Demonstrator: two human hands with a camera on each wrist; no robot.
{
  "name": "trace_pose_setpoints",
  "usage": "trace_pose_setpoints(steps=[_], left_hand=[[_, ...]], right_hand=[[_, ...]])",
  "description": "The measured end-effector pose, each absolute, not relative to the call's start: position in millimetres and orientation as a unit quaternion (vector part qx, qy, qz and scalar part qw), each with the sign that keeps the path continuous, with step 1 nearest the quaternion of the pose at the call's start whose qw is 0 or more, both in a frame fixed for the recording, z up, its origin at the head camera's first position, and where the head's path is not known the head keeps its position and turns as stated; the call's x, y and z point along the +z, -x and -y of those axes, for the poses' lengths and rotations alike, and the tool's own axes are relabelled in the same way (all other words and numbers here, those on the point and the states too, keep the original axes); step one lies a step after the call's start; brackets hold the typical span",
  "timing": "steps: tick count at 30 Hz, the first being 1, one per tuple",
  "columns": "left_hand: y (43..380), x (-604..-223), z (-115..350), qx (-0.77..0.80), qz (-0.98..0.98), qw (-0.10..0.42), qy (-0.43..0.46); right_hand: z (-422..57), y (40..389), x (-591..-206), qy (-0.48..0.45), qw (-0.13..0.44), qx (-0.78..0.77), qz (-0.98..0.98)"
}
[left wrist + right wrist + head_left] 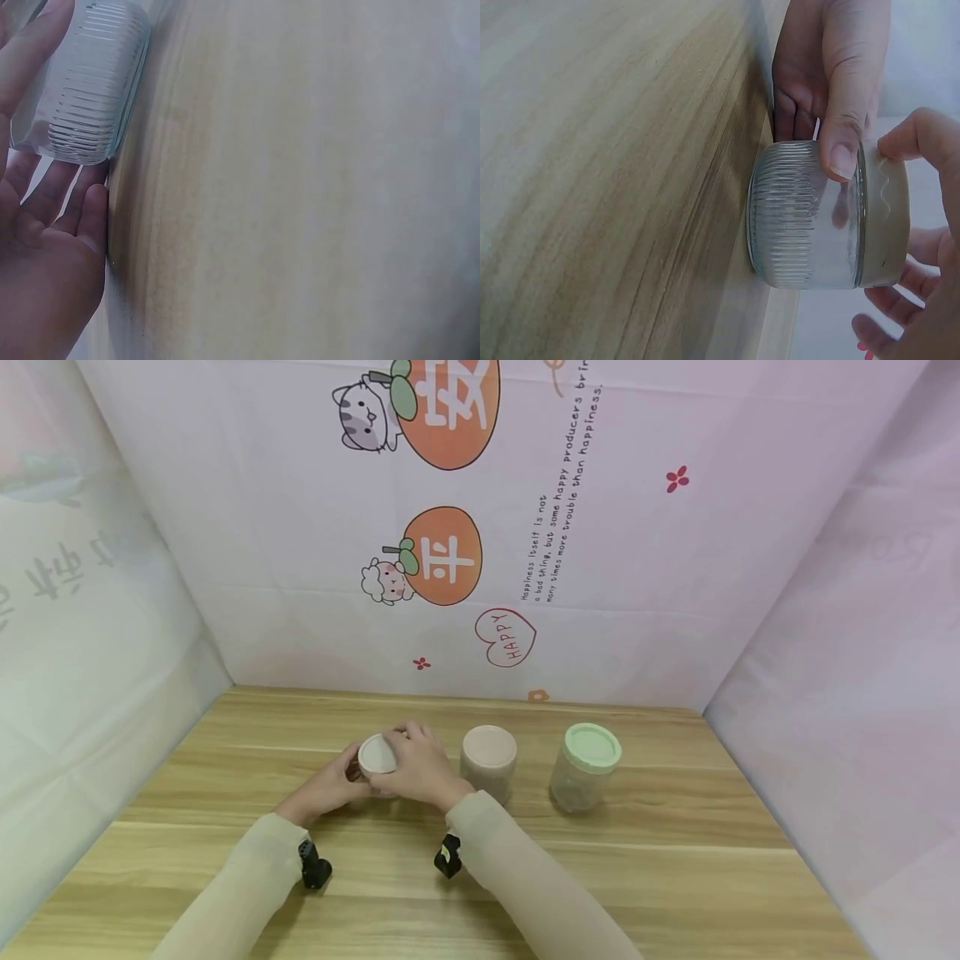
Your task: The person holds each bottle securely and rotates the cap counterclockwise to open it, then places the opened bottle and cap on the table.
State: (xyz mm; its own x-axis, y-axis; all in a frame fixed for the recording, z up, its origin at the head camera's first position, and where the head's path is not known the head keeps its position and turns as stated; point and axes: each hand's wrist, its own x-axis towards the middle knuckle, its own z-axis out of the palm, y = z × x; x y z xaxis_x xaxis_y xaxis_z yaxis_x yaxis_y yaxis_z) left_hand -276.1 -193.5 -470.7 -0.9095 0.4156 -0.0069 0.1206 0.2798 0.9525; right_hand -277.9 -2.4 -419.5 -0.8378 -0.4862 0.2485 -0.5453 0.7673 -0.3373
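A ribbed clear glass jar (787, 217) with a cream lid (377, 755) stands upright on the wooden table. My left hand (330, 787) grips the jar's body from the left, its thumb across the glass in the right wrist view. From above and the right, my right hand (422, 768) grips the lid, with thumb and fingers around its rim. The lid sits on the jar's mouth. In the left wrist view, the left hand (52, 255) is around the lower ribbed glass.
A jar with a pinkish-beige lid (489, 747) stands just right of my right hand. Farther right is a clear jar with a green lid (592, 747). The wooden table (675, 877) meets a printed white cloth wall (315, 635) behind.
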Motion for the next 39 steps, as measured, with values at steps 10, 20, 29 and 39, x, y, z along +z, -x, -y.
trace_pose_setpoints(steps=[10, 20, 29, 39], left_hand=[[273.2, -465.8, 192.4, 0.572, -0.793, 0.125, -0.166], [274.2, -468.2, 192.3, 0.574, -0.792, 0.13, -0.164], [275.4, -469.8, 189.7, 0.559, -0.81, 0.13, -0.124], [275.7, -468.8, 188.6, 0.561, -0.81, 0.136, -0.106]], right_hand=[[0.0, 280.2, -422.3, -0.337, 0.043, 0.222, 0.914], [0.2, 278.3, -424.6, -0.328, 0.041, 0.252, 0.91], [1.9, 273.4, -419.5, -0.244, 0.127, 0.219, 0.936], [0.6, 269.0, -419.4, -0.225, 0.134, 0.168, 0.95]])
